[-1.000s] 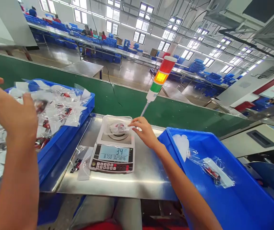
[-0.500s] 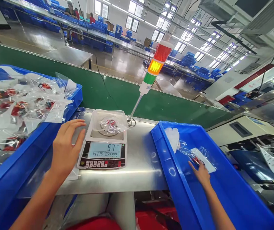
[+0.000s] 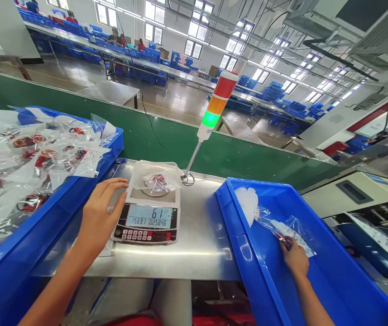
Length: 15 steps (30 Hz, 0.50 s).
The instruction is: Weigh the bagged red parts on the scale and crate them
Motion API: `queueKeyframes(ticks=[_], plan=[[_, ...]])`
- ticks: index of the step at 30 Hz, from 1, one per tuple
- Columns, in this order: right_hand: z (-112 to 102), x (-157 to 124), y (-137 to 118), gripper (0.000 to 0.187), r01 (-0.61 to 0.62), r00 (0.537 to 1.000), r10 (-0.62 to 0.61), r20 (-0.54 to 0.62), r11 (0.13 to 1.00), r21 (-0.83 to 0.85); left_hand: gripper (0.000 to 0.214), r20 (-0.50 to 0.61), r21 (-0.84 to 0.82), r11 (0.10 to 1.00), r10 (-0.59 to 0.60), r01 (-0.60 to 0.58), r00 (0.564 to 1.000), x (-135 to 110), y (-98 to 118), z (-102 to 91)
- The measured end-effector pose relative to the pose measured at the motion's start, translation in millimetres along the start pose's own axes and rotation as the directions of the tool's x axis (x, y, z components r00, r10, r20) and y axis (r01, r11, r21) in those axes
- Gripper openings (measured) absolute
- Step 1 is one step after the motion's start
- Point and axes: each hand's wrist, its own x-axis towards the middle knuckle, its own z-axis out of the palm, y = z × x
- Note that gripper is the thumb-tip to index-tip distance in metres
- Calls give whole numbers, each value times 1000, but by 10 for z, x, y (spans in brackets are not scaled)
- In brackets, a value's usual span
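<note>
My left hand [image 3: 102,215] hovers beside the left edge of a digital scale [image 3: 146,231], fingers apart and nothing in it. On the scale's pan lies a clear plastic bag [image 3: 158,181] with something red and dark inside. My right hand [image 3: 294,258] reaches into the blue bin on the right, fingers closed on a clear plastic bag [image 3: 297,235] that holds a white printed slip and dark red parts. Next to that bag, against the bin's left wall, sits a translucent white bundle [image 3: 246,203].
A blue bin [image 3: 88,188] at left is heaped with bagged wire parts [image 3: 44,158]. The right-hand blue bin [image 3: 248,258] stands on the table's right. Behind the scale rises a signal tower [image 3: 217,106], green lit, before a green partition [image 3: 166,136]. People work far back.
The tower's lit section went from amber to green, and the scale's reading rose. My right hand closed on the bag in the right bin. My left hand stays beside the scale.
</note>
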Motion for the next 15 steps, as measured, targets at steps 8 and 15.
queueKeyframes(ticks=[8,15], plan=[[-458,-464,-401,53,-130,967,167,-193,972,193,39,242,-168,977,168,-129,956,121,64,463],[-718,-1297,-2220,44,451,853,-519,-53,683,574,18,108,-302,911,-258,279,960,630,102,779]])
